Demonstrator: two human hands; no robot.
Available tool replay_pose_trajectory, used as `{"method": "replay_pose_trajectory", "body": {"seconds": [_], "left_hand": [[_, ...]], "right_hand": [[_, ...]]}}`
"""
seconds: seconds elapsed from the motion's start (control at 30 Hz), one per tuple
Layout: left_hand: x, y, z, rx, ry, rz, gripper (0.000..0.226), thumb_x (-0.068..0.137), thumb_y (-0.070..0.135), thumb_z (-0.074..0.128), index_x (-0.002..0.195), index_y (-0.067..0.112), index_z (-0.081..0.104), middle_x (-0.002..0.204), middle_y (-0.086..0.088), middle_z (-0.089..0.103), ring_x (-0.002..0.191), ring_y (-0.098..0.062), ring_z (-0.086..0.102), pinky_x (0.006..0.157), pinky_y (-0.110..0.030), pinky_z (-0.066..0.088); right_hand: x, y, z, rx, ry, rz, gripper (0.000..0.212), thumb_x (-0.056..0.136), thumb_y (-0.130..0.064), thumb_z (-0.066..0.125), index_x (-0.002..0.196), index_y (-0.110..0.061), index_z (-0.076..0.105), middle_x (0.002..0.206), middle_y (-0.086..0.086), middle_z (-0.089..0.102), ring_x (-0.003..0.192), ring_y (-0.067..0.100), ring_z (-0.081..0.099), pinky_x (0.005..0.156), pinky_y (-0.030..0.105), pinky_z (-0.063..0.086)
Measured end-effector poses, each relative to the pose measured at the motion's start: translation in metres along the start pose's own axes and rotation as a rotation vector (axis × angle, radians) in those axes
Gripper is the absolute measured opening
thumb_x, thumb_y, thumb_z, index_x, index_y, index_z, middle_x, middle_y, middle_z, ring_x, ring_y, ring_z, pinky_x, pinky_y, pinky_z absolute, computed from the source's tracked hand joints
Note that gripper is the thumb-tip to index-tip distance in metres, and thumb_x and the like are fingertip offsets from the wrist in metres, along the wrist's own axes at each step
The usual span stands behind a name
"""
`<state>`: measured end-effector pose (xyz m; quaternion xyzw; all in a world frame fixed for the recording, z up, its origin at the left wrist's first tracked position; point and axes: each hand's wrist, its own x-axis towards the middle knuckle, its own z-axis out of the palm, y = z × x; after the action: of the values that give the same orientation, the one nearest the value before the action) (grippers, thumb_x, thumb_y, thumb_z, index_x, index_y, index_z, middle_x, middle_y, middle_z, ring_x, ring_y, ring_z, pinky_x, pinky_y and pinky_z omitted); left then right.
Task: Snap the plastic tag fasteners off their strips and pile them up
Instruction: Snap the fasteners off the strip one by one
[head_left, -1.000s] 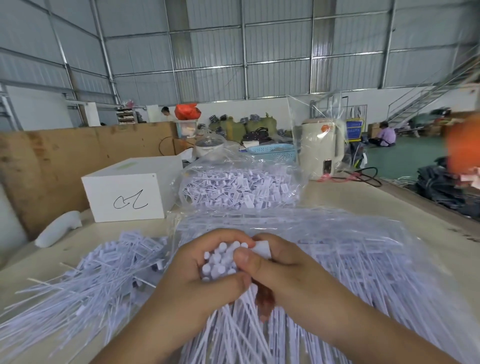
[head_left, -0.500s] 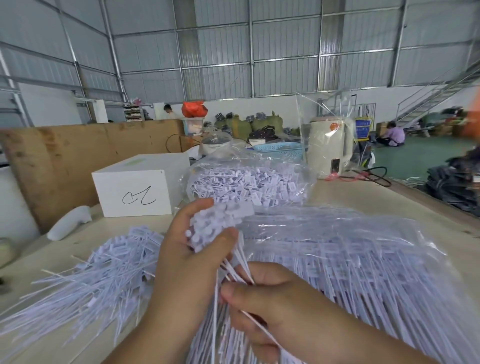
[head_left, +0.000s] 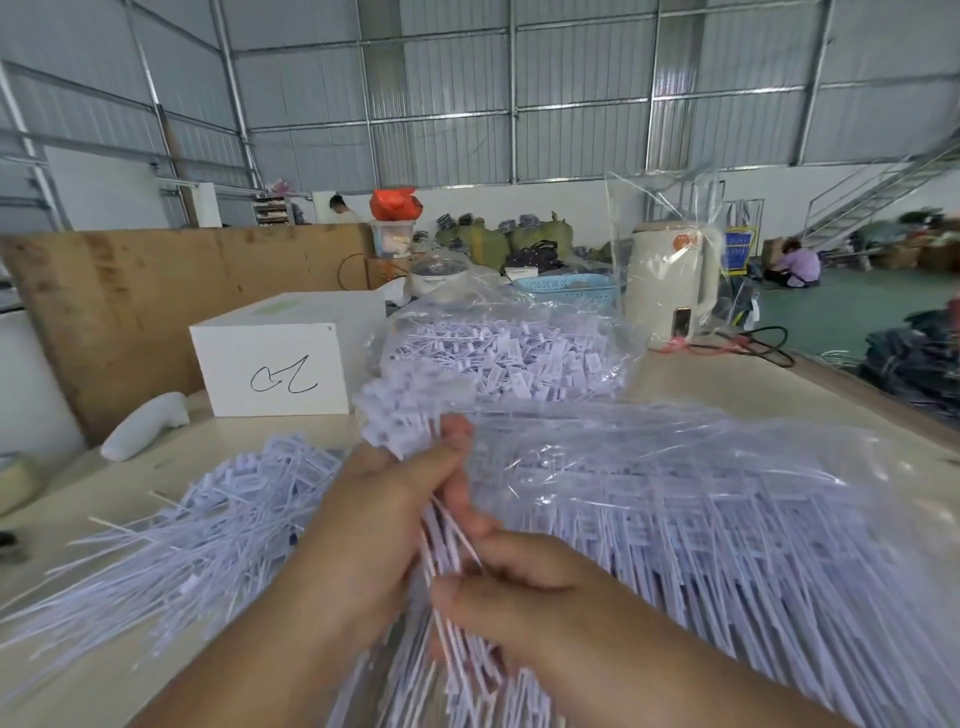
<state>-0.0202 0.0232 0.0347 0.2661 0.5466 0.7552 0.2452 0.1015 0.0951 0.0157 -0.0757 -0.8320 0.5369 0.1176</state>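
My left hand (head_left: 374, 525) grips a bundle of white plastic tag fasteners (head_left: 400, 415), heads up, above the table. My right hand (head_left: 524, 592), just below and to the right, pinches the thin tails of that bundle. A loose pile of separated white fasteners (head_left: 197, 525) spreads over the table on the left. A big clear bag of fasteners (head_left: 701, 519) lies on the right, under my right forearm. A second clear bag of fasteners (head_left: 498, 358) sits behind it.
A white box with a black scribble (head_left: 275, 364) stands at the back left, a white handheld device (head_left: 145, 426) beside it. A cream kettle in plastic wrap (head_left: 670, 280), a blue basket (head_left: 566, 288) and a black cord (head_left: 753, 348) are at the back right. Plywood board (head_left: 130, 291) stands at left.
My hands went from clasped together around the fastener heads to apart: the left lifted the bundle's heads upward, while the right slid down the tails.
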Motion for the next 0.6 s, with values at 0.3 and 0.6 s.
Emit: {"method": "replay_pose_trajectory", "body": {"seconds": [0.3, 0.6], "left_hand": [[0.045, 0.011, -0.078, 1.23, 0.446, 0.28, 0.02, 0.083, 0.036, 0.062, 0.079, 0.02, 0.051, 0.053, 0.002, 0.059, 0.045, -0.009, 0.056, 0.046, -0.025, 0.041], [0.059, -0.014, -0.098, 1.751, 0.45, 0.138, 0.067, 0.081, 0.053, 0.054, 0.137, 0.021, 0.033, 0.133, -0.003, 0.042, 0.121, -0.03, 0.04, 0.096, -0.044, 0.037]], "right_hand": [[0.003, 0.015, -0.025, -0.611, 0.182, -0.049, 0.017, 0.091, -0.05, 0.053, 0.089, -0.034, 0.051, 0.083, -0.017, 0.054, 0.071, -0.004, 0.051, 0.063, 0.016, 0.04], [0.006, 0.026, -0.032, -0.901, 0.208, -0.126, 0.038, 0.096, -0.048, 0.044, 0.13, -0.032, 0.046, 0.13, -0.017, 0.043, 0.124, 0.0, 0.025, 0.097, 0.003, 0.02]]}}
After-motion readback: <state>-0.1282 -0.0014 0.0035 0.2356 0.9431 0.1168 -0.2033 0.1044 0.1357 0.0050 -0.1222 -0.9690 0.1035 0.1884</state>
